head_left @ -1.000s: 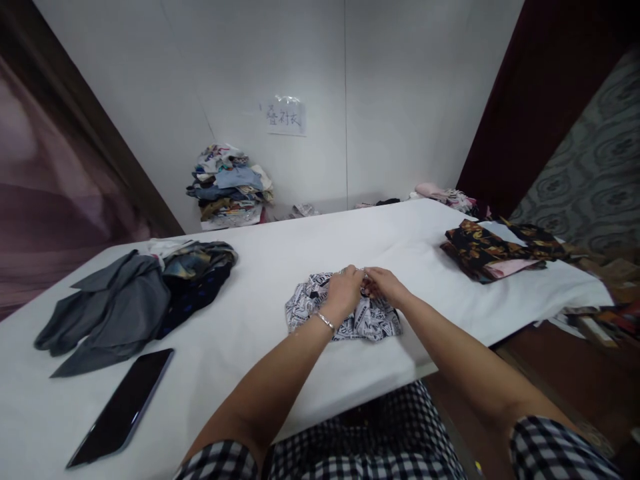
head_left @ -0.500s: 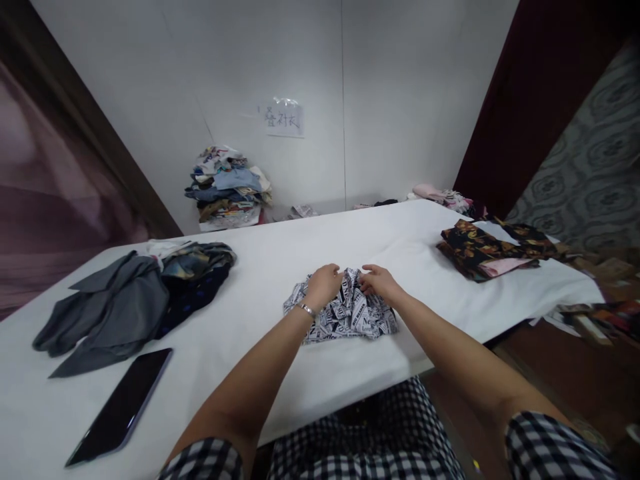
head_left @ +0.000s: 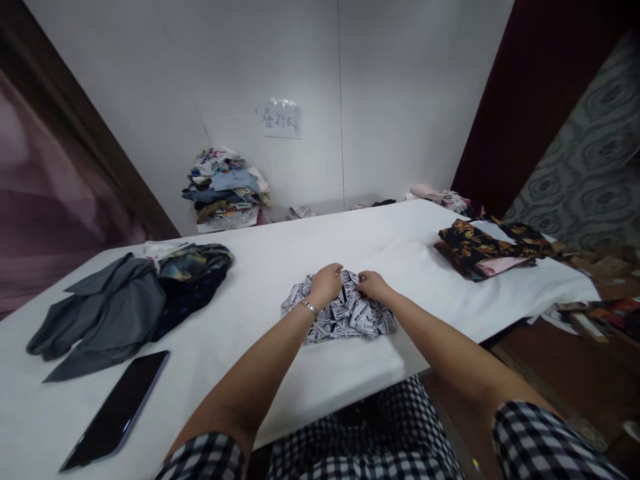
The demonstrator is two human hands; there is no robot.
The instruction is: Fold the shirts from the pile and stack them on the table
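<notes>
A white shirt with black newspaper print (head_left: 345, 320) lies bunched on the white-covered table (head_left: 280, 253) in front of me. My left hand (head_left: 326, 283) is at the top of the shirt, its fingers curled onto the cloth by the collar; their tips are partly hidden. Opposite it, my right hand (head_left: 374, 285) pinches the right side of the collar area between thumb and fingers. A dark gap shows in the cloth between both hands.
To the left lie a grey garment (head_left: 110, 313), a dark blue one (head_left: 187, 300) and a black phone (head_left: 117, 410). Dark floral clothing (head_left: 480, 247) rests at the right. A tall clothes stack (head_left: 227, 190) stands by the wall, under a paper sign (head_left: 281, 120).
My right hand's fingers have closed onto the collar cloth, and the hand sits slightly lower. My left hand has barely moved. The whole view has shifted a little.
</notes>
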